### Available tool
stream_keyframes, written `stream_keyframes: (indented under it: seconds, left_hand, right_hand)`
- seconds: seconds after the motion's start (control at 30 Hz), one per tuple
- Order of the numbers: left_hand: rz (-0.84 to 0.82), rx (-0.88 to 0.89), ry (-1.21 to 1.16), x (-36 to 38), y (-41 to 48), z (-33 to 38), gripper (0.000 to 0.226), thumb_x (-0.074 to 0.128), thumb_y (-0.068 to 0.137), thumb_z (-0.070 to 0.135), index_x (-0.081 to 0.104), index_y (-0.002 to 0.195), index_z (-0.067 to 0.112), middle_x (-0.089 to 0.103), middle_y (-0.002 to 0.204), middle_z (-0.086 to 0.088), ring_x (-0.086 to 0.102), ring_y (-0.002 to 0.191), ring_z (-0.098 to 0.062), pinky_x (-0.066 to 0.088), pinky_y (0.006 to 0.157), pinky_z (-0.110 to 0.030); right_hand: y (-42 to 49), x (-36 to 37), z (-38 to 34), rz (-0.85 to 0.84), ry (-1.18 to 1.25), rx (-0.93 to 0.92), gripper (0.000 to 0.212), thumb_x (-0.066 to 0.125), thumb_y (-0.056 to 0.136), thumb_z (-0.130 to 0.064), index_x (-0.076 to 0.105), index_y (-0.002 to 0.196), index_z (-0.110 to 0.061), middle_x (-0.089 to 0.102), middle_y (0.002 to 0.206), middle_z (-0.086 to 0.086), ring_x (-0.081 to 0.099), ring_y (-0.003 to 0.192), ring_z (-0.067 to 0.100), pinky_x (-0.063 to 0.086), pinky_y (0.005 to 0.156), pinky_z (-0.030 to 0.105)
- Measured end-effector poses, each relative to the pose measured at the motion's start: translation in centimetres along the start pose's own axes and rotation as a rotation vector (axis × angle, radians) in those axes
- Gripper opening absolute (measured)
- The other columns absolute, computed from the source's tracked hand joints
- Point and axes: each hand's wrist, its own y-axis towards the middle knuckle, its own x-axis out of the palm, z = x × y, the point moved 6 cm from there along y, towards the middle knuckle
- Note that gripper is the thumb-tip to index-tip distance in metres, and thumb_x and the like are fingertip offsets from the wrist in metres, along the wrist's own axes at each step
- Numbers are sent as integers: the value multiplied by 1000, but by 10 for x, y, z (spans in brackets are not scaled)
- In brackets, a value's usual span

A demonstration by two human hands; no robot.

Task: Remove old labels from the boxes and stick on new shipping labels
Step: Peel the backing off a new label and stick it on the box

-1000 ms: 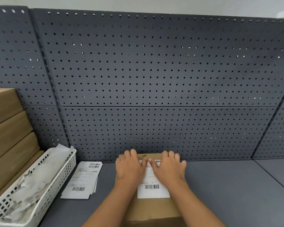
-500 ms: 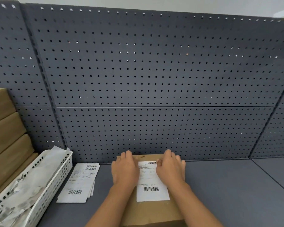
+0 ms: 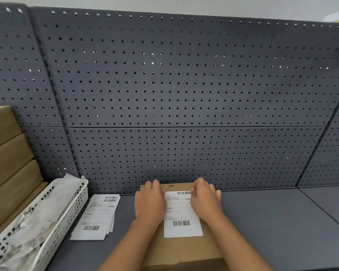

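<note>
**Both hands flat on the box, label between them**

We're looking down at a brown box [image 3: 184, 249] that sits on the grey tabletop [image 3: 272, 231], its far edge close against the pegboard [image 3: 184, 94]. A white label [image 3: 181, 218] lies on top of the box, with one barcode near its far edge and another near its near edge. The print between them is too small for us to read.

Our left hand [image 3: 149, 202] is palm down on the box, fingers stretched out and gripping nothing. It overlaps the label's left edge. Our right hand [image 3: 205, 202] is also palm down with its fingers extended and holding nothing. It covers the label's far right corner, and its outer fingers reach past the side of the box. Both sets of fingertips sit near the box's far edge. The near half of the label shows clear between our wrists and looks flat on the cardboard.

To the left, a small pile of spare labels [image 3: 96, 218] lies on the tabletop, just beside the box but apart from it. Further left is a white slotted basket [image 3: 67, 212] with crumpled paper [image 3: 27, 227] inside. Beyond the basket, at the left edge, is a stack of brown cartons [image 3: 6, 153].
</note>
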Motion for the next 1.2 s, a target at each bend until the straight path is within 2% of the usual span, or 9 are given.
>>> stream_keyframes:
  seconds: [0.1,0.2,0.43,0.6,0.7,0.83,0.9,1.03,1.2]
  left_hand:
    - [-120,13,-24,-5,-20,-1,57,26,99,71,51,125,26,42,128,5,41,126,-20,31,107,-35]
    - [-134,85,14,-8,-46,0,74,22,93,82,39,143,30,32,134,7,32,129,-18,26,111,-33]
    - [-111,94,18,-4,-53,-2,61,23,103,65,31,153,31,27,143,8,28,129,-18,25,112,-33]
    - [-118,120,-129,-14,-47,-8,43,41,105,41,47,147,32,41,142,13,36,130,-15,31,110,-32]
    - [-82,231,-205,-33,-45,7,44,46,102,27,55,146,27,49,149,15,45,136,-13,42,109,-32]
    - [-184,433,-149,-35,-48,37,48,39,105,19,47,152,16,44,159,2,38,146,-15,27,114,-21]
    - [-214,469,-93,-22,-51,37,57,27,102,31,44,154,19,43,159,1,40,144,-17,28,117,-25]
    - [-168,470,-43,0,-52,25,81,6,86,48,46,153,26,43,158,7,42,143,-15,29,117,-27]
    - [-181,457,-7,3,-46,24,81,1,85,49,38,155,31,36,161,13,37,145,-10,26,116,-26]
  right_hand:
    - [-14,-6,1,-133,-31,-27,44,43,96,-68,50,112,-27,47,118,-10,43,115,17,30,95,35]
    - [-42,-12,4,-155,-135,-96,60,39,90,-79,43,130,-35,38,128,-13,36,121,16,28,97,36]
    - [-64,-15,6,-54,-33,-125,40,39,108,-39,34,147,-39,38,142,-20,33,127,9,26,102,33]
    - [-64,-21,3,-46,46,-227,59,41,99,2,49,144,-34,44,140,-27,30,125,-4,11,105,16]
    - [-58,-24,-12,-136,122,-302,59,37,98,5,51,148,-23,43,152,-17,29,134,-4,12,107,2]
    - [-45,-23,-22,-252,108,-313,56,37,97,1,53,147,-18,48,154,-3,39,145,15,27,120,23]
    - [-44,-16,-20,-303,42,-340,53,37,98,-2,54,145,-17,47,156,1,38,146,19,28,122,29]
    - [-47,-5,-15,-333,-47,-415,56,38,102,-11,36,158,-19,28,167,-5,19,154,9,12,121,17]
    - [-37,-6,-22,-349,-122,-429,50,39,100,-11,50,148,-14,44,157,2,36,146,19,31,119,29]
